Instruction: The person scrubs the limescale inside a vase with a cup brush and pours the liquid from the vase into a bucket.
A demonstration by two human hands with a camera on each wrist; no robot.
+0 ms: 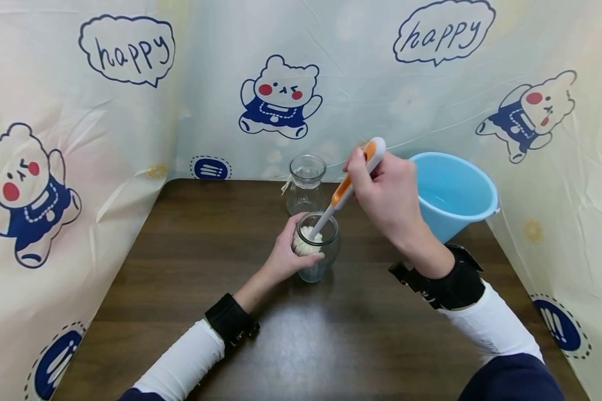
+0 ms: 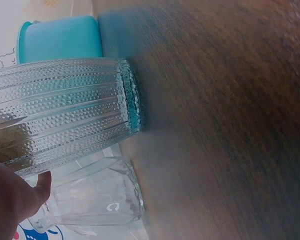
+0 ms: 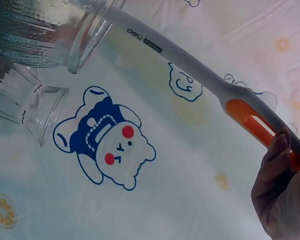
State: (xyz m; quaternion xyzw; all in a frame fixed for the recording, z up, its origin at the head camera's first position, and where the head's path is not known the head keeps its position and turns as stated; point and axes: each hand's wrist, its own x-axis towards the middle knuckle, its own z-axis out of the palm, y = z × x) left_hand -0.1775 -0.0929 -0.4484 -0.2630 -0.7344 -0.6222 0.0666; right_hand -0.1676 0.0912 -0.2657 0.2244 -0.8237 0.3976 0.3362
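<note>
In the head view my left hand grips a ribbed clear glass jar around its side, near the rim. The jar's base is close over the table in the left wrist view. My right hand holds the orange and grey handle of a bottle brush, which slants down through the jar's mouth. Its cream-white head is inside the upper part of the jar. The grey shaft enters the mouth in the right wrist view.
Just behind the jar stands a second glass bottle with a flared rim and string at its neck. A light blue bucket stands at the back right, beside my right hand. Printed cloth surrounds the brown wooden table.
</note>
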